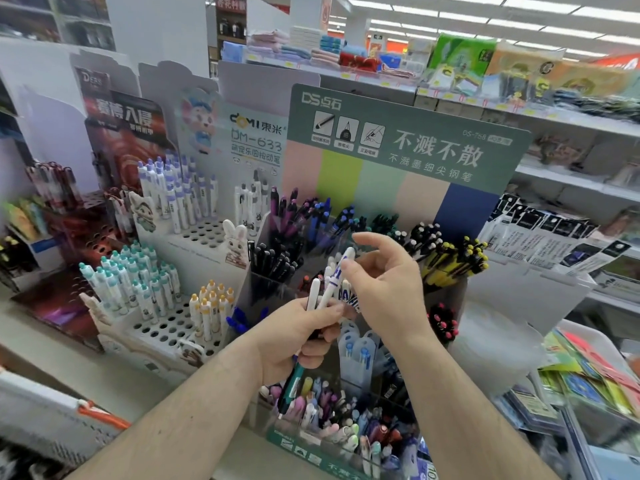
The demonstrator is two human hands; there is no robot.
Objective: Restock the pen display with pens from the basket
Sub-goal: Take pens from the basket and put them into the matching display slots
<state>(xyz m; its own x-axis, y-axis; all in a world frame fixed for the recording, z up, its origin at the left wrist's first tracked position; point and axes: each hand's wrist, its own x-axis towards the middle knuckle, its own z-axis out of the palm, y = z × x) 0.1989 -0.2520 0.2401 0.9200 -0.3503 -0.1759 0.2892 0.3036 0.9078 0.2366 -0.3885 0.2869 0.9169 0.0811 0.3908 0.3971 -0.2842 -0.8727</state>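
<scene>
Shop shelving (pixel 571 123) backs a counter crowded with the tiered pen display (pixel 408 150), its compartments mostly full. Left hand (pixel 298 337) clenches a bunch of pens (pixel 320 294), apparently as ready stock, while right hand (pixel 384 285) pinches one white pen (pixel 341 266) from it, likely for slotting. No basket is clearly visible.

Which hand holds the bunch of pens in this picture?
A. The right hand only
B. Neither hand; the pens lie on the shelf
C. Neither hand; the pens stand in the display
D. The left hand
D: the left hand grips the bunch of pens, while the right hand only pinches the top of one white and blue pen from it.
</scene>
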